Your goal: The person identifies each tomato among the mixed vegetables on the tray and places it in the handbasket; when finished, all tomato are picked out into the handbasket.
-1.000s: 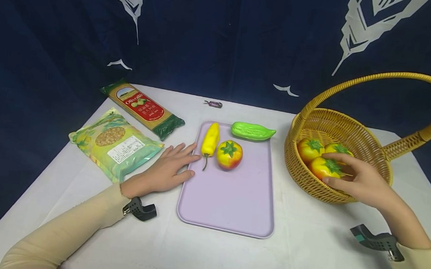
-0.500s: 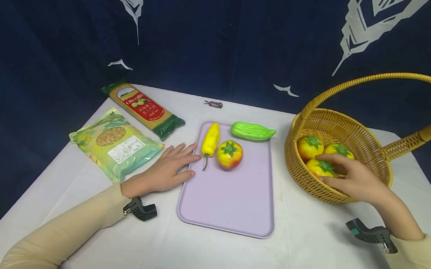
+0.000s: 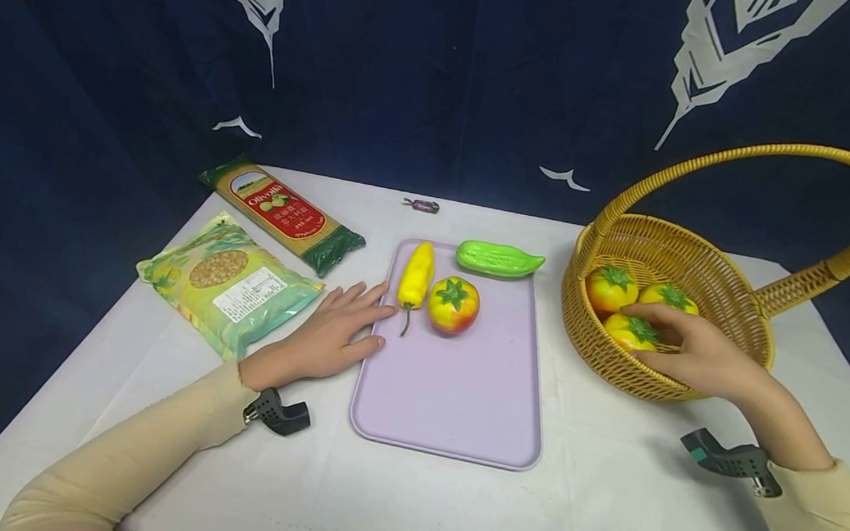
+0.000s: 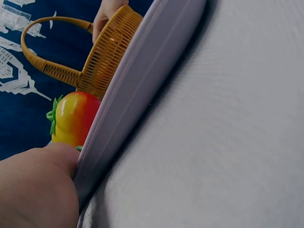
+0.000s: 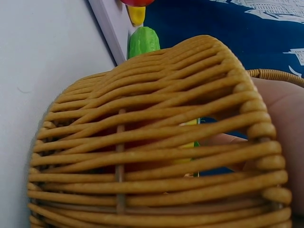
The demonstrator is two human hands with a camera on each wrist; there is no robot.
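My left hand [image 3: 335, 329] lies palm down with spread fingers across the left edge of a lilac tray [image 3: 452, 407]. Its fingertips are close to a yellow pepper [image 3: 416, 277] on the tray. My right hand [image 3: 711, 355] reaches into a wicker basket [image 3: 610, 365], thumb and fingers curled about a red-yellow toy tomato [image 3: 631, 331]. Two more such tomatoes, one at the left [image 3: 611, 291] and one behind [image 3: 667, 296], lie in the basket. In the right wrist view the basket's weave [image 5: 156, 156] hides most of the grip.
Another toy tomato [image 3: 453, 304] and a green pepper [image 3: 498, 259] are on the tray's far half. A bag of grains [image 3: 231, 285] and a spaghetti packet [image 3: 281, 210] lie at the left. A small wrapped candy [image 3: 422, 205] sits near the back edge.
My right hand and the tomato in it have shifted slightly left inside the basket. Over the last half second they have barely moved. My left hand stays in place.
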